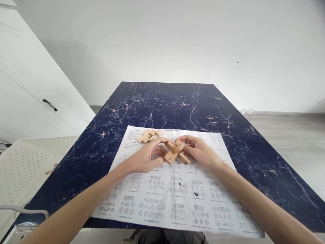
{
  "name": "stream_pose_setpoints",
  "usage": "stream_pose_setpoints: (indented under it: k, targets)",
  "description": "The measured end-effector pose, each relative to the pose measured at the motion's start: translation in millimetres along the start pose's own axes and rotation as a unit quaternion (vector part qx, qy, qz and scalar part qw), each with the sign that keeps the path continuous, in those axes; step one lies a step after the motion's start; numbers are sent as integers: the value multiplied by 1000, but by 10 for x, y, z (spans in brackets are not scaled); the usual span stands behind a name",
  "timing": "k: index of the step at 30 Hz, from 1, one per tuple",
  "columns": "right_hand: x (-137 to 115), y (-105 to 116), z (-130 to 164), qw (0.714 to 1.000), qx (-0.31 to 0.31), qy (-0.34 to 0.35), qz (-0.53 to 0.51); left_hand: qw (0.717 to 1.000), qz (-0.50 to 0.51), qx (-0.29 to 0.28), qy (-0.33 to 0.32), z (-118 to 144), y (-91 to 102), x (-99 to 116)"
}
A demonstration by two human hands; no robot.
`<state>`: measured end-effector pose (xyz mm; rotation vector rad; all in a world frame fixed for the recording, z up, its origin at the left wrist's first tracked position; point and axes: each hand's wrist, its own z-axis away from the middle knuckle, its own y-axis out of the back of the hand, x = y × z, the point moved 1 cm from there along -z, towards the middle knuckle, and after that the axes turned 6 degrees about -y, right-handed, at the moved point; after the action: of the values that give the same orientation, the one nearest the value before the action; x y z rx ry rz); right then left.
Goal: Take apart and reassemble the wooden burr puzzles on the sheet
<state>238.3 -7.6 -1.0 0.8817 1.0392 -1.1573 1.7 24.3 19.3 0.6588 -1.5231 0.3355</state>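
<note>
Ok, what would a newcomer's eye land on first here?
Probably the dark blue marbled tabletop against the pale wall. Near its front edge, the left hand and right hand hold crossed wooden puzzle pieces above a printed diagram sheet. Wooden blocks lie toward the sheet's far left.

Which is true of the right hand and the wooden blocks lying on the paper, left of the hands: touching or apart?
Apart: the head view shows paper between the right hand and those blocks.
</note>
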Motion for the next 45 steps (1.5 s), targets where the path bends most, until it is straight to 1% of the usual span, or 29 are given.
stream_pose_setpoints:
  k: [3,5,7,9,13,16,19,24,26,27,29,32,34,36,38,40,41,43,45]
  targets:
    - [-3,-5,6,1000,1,1,-6,1000,12,13,17,-6,-5,-5]
    - [-17,-17,17,1000,1,9,-6,999,1,42,31,-26,-34,-3]
    - [-34,-31,29,1000,-4,21,-5,996,-16,80,26,-53,-64,-2]
    - [-45,-38,37,999,-17,30,-8,994,-28,101,8,-76,-80,-2]
    - [-43,-3,36,997,-61,28,-36,994,-17,110,-20,-83,-66,8]
    - [-39,49,32,993,-98,-5,-62,993,8,116,-32,-72,-50,26]
    - [-42,91,42,989,-121,-33,-75,992,19,121,-25,-70,-41,26]
    - [-39,95,74,976,-199,-21,-86,991,10,134,-10,-77,-18,6]
    - [-44,98,76,972,-208,-15,-108,991,9,136,-9,-76,-19,21]
    - [-49,107,73,972,-199,-13,-122,990,14,138,-9,-74,-23,34]
    - [-68,152,58,977,-150,-4,-152,989,24,145,-10,-68,-36,63]
    - [-100,278,25,976,-24,31,-214,984,11,177,-17,-50,-47,78]
    - [-113,381,4,965,55,59,-249,976,-36,211,-31,-37,-41,62]
    - [-116,485,-14,953,123,87,-262,959,-118,249,-62,-26,-23,35]
    - [-106,586,-26,941,201,112,-250,928,-220,281,-105,-17,3,5]
    - [-85,686,-25,921,294,132,-218,889,-318,297,-142,-10,32,-32]
    - [-69,735,-21,910,334,139,-200,869,-364,300,-150,-7,48,-54]
    - [-30,831,-1,892,395,145,-163,831,-447,305,-130,0,82,-105]
    - [18,917,40,882,439,136,-107,805,-497,312,-89,9,118,-155]
